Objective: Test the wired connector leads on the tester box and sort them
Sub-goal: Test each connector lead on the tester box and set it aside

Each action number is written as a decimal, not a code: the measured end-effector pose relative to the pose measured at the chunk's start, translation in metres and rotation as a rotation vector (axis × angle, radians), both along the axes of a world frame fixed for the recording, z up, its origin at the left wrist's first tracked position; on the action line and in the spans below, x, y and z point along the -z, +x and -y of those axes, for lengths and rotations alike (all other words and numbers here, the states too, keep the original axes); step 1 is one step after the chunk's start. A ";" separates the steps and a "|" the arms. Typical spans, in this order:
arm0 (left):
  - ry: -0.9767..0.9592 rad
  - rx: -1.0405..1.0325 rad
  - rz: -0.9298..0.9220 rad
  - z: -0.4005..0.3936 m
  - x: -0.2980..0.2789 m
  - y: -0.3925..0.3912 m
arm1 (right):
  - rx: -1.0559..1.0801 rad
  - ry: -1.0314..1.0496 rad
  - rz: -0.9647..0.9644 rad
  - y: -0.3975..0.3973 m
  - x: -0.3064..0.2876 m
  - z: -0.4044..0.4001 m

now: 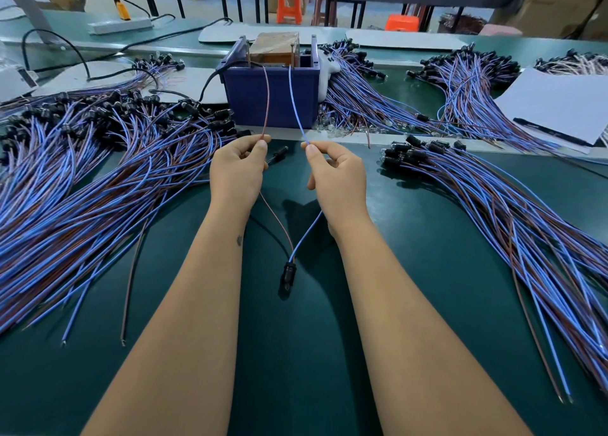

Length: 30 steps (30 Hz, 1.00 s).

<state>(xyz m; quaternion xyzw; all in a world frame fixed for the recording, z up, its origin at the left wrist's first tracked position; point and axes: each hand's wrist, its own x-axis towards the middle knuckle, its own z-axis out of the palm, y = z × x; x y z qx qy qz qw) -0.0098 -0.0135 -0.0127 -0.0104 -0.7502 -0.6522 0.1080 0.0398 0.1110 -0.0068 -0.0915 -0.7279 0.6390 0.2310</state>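
Head view: we pinch the brown wire point(266, 106) in our left hand point(237, 169) and the blue wire point(295, 106) in our right hand point(335, 172), both ends up at the tester box point(269, 103); testing looks underway, sorting next

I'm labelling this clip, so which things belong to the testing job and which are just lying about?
In the job:
left hand, pinching brown wire
right hand, pinching blue wire
black connector
tester box
lead piles

Lying about:
white paper
orange stool
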 end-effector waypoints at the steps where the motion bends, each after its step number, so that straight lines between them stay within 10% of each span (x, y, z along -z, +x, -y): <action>1: -0.001 0.000 0.002 0.000 0.000 0.000 | 0.005 -0.017 0.001 0.000 0.000 0.000; 30: -0.019 -0.095 0.020 0.002 0.001 -0.003 | -0.021 -0.033 0.048 -0.003 0.000 -0.002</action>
